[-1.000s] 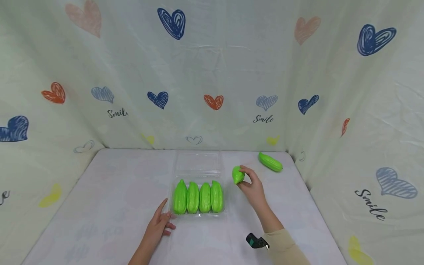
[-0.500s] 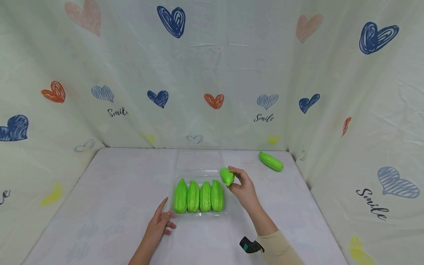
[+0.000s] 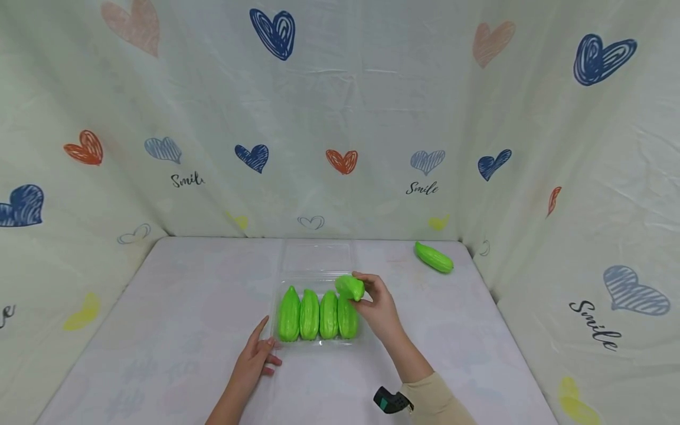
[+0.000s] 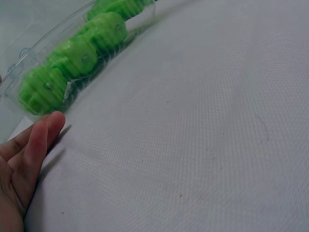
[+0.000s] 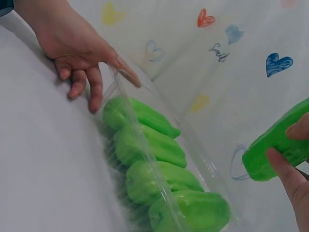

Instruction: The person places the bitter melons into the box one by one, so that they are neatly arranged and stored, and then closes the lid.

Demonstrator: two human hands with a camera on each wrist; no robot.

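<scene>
In the head view my right hand [image 3: 378, 310] pinches a bright green, ridged gourd [image 3: 349, 287] between thumb and fingers. It is held over the back right part of a clear plastic box [image 3: 319, 345], overlapping the rightmost gourd in there. Several like gourds [image 3: 289, 314] lie side by side in the box, stems toward the back. At the box's front left corner is my left hand [image 3: 254, 357], fingers extended, index along the side wall. From the right wrist, the held gourd [image 5: 277, 145] shows raised above the box, its blunt end toward the row.
The box's clear lid [image 3: 317, 260] lies folded back behind it. One more green gourd [image 3: 434, 258] rests at the table's back right corner. A white cloth covers the table [image 3: 159, 330], and a heart-printed curtain [image 3: 297, 106] hangs around its back and sides.
My right hand has carried the gourd leftward from beside the box to over its back right part, tilting it more sideways. The left hand has stayed at the corner.
</scene>
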